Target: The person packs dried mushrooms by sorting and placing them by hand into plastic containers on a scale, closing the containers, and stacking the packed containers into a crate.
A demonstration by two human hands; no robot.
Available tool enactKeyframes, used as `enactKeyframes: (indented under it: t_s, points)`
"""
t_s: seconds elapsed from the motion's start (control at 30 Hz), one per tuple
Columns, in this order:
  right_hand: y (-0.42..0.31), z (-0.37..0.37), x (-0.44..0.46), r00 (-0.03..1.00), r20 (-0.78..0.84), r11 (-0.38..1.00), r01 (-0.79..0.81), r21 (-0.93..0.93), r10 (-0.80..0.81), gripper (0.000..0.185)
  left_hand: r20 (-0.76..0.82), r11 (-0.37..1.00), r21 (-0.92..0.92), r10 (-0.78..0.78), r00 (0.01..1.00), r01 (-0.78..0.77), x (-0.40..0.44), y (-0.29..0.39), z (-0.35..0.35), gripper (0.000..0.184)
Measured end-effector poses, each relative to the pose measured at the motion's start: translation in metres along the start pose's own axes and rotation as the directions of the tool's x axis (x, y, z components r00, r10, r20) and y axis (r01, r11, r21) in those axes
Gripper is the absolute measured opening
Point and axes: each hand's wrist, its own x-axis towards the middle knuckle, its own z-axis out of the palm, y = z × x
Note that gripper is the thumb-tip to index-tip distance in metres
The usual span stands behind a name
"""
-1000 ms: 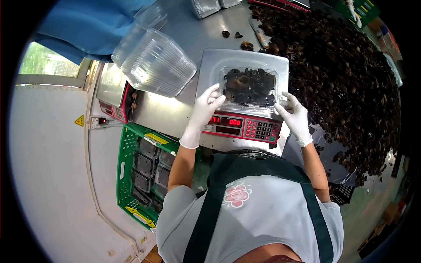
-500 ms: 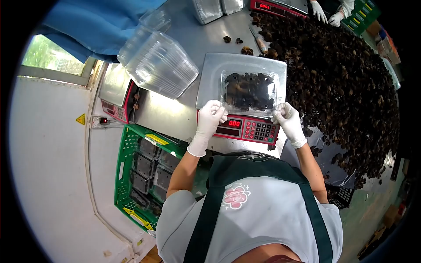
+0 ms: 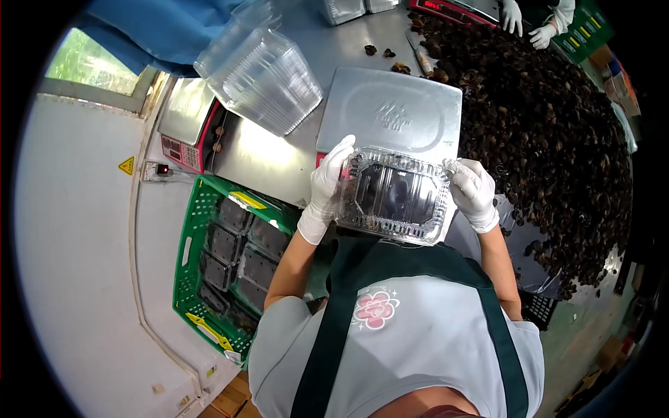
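Clear box (image 3: 396, 195) at the scale (image 3: 390, 111)'s near edge; left hand (image 3: 326, 189) (loosely bent) and right hand (image 3: 474, 194), curled tighter, grip opposite sides.

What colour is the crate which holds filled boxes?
The crate is green with yellow end pieces, clearest in head view.

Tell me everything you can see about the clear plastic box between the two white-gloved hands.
The clear, rectangular plastic box looks thin and glossy, with a ribbed rim around a smoother middle. Dark contents show through it. It is held up between the silver metal weighing plate and the dark green apron. The white-gloved left hand holds its left edge; the white-gloved right hand holds its upper right corner. Whether its lid is fastened cannot be told.
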Motion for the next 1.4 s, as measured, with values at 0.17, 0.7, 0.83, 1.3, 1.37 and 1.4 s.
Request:
enactKeyframes:
  t_s: [0.17, 0.7, 0.83, 1.3, 1.37, 1.4]
  points:
    - [-0.01, 0.004, 0.004, 0.995, -0.007, 0.995, 0.1, -0.009, -0.1, 0.036, -0.095, 0.996, 0.045, 0.081, 0.992, -0.077, -0.018, -0.004, -0.014, 0.035]
    - [-0.06, 0.056, -0.002, 0.909, 0.388, 0.797, -0.344, 0.497, 0.151, 0.027, 0.111, 0.243, -0.886, -0.717, 0.688, 0.396, -0.087, 0.038, -0.055, 0.065]
    - [-0.104, 0.084, -0.013, 0.613, 0.75, 0.264, -0.788, 0.556, 0.248, 0.023, 0.026, -0.008, -1.0, -0.632, 0.775, 0.027, -0.13, 0.054, -0.039, 0.072]
    - [-0.137, 0.107, -0.015, 0.53, 0.847, 0.584, -0.676, 0.449, -0.038, 0.019, -0.35, 0.068, -0.724, -0.894, -0.281, 0.687, -0.412, 0.022, -0.323, 0.064]
    - [-0.134, 0.104, -0.016, 0.491, 0.871, 0.591, -0.698, 0.405, -0.017, 0.018, -0.401, -0.084, -0.457, -0.869, -0.289, 0.886, -0.445, 0.014, -0.316, 0.082]
    - [-0.133, 0.103, -0.019, 0.493, 0.87, 0.575, -0.712, 0.404, 0.0, 0.02, -0.403, -0.467, -0.098, -0.789, -0.464, 0.879, -0.431, 0.02, -0.306, 0.087]
